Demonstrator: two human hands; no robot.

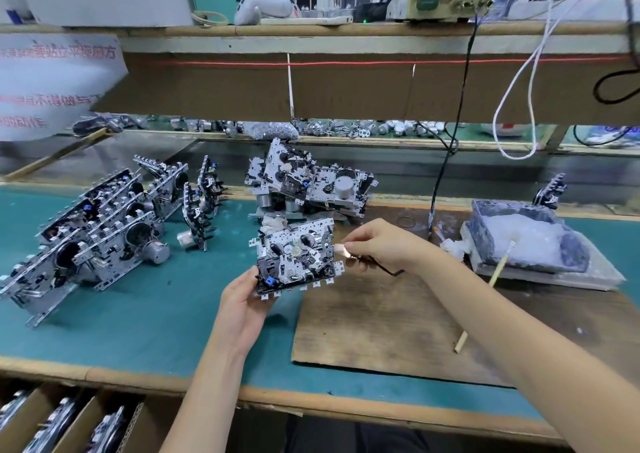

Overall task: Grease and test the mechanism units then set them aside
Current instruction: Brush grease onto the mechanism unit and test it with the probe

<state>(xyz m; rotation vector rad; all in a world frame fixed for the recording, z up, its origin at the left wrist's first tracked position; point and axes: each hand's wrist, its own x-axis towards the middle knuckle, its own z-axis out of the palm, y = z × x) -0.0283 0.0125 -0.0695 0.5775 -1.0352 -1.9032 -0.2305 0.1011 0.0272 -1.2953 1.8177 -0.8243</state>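
Note:
A metal mechanism unit [298, 255] is held tilted above the green mat, gripped at its lower left corner by my left hand [244, 302]. My right hand [379, 244] pinches a thin dark probe [377, 263] with a bright tip against the unit's right edge. A tray of white grease [526, 241] stands at the right, and a wooden stick [488, 284] leans out of it. Rows of units [100, 224] stand on the mat at left. Another pile of units [308, 182] lies behind the held one.
A brown board [388, 317] covers the mat under my right arm. Black and white cables [450, 133] hang from the shelf above. A lone unit [550, 192] stands behind the grease tray. Cardboard dividers with more units [62, 425] sit below the front edge.

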